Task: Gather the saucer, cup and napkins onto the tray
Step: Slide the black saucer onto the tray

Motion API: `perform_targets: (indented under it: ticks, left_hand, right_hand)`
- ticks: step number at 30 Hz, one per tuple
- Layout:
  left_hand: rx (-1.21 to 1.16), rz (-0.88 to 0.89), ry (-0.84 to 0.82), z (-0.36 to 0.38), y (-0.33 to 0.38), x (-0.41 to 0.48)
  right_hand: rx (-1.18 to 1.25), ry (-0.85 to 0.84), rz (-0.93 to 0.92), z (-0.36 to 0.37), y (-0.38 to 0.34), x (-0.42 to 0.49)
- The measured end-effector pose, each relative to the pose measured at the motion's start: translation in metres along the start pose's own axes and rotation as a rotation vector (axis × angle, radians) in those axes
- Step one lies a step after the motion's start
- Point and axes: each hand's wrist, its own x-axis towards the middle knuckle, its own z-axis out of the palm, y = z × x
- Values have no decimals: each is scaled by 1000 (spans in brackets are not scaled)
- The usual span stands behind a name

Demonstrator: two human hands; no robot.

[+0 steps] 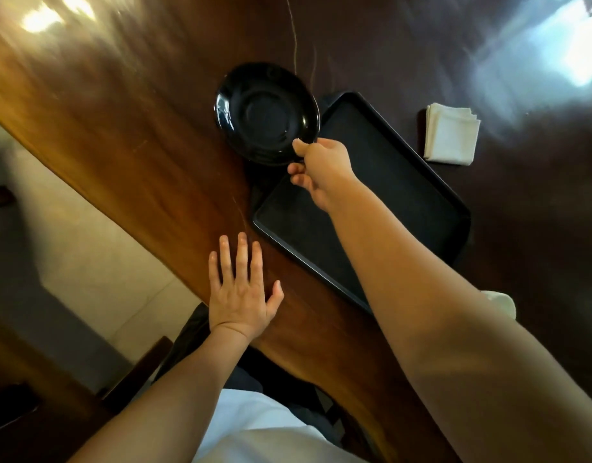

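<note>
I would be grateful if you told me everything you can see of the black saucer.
The saucer is round, glossy and black, apparently glazed ceramic, with a raised rim and a circular well in the middle for a cup. It is empty. It looks tilted and lifted off the wooden table, just beyond the far left corner of the black tray, its near edge overlapping that corner. The right hand pinches its near rim, thumb on top. Nothing else touches it.

Counter: polished brown wood, glossy, with bright light reflections at upper left and a bluish-white glare at upper right. Floor below its edge: pale tiles. Dark wooden chair, partly visible, at lower left.
</note>
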Motion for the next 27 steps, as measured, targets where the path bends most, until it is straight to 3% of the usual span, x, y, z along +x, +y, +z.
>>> perform_targets:
  ticks: [11,27]
  left_hand:
    - [28,-24,29,0,5,0]
    - [23,-31,48,1,4,0]
  right_hand:
    - [257,101,95,-59,34,-5]
    - [679,232,216,-88,55,-6]
